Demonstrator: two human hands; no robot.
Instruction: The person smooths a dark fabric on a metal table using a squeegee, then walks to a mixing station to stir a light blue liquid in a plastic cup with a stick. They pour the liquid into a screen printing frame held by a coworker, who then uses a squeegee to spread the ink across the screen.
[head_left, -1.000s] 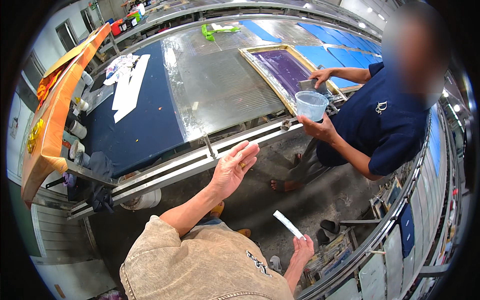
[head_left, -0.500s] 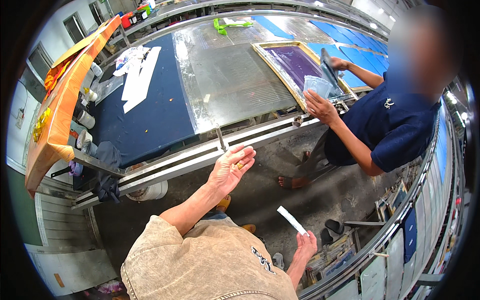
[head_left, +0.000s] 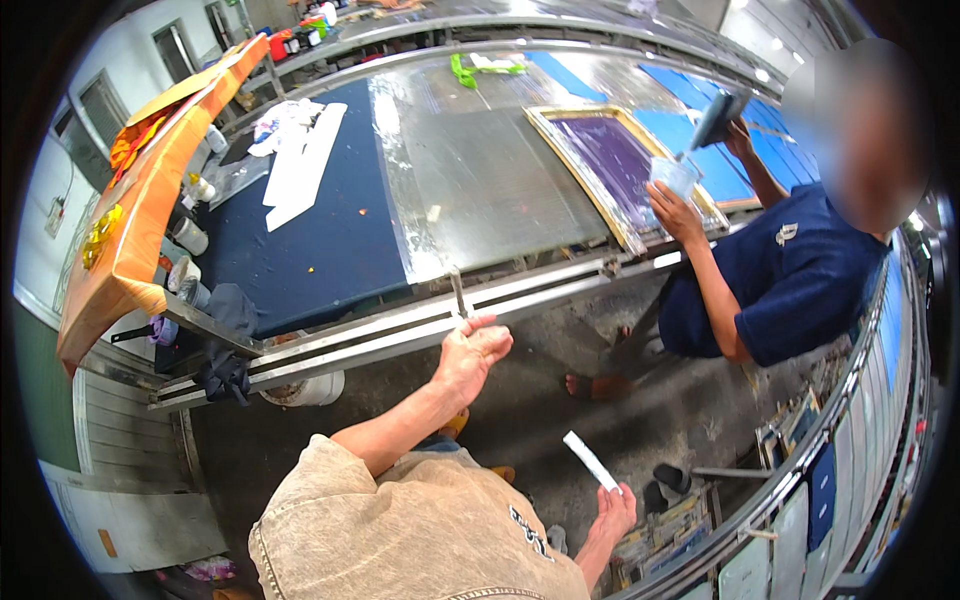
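My left hand is stretched out beside the metal rail, just below a short upright metal pin. Nothing shows in it, and its fingers are loosely extended, partly overlapping. Lower right, my right hand pinches one end of a narrow white strip, which looks like paper and points up and left over the floor. Across the rail lies a printing screen with a wooden frame and purple mesh. A co-worker holds a dark squeegee above it and a translucent plastic container in the other hand.
The metal rail runs along the long printing table. White sheets lie on dark blue fabric at left, near an orange-covered shelf. Blue panels lie beyond the screen. Dark slippers sit on the floor; a rack curves along the right.
The co-worker has raised the squeegee off the screen, tilting it up. My left hand has turned, its fingers less spread. My right hand still holds the strip; the view has shifted slightly.
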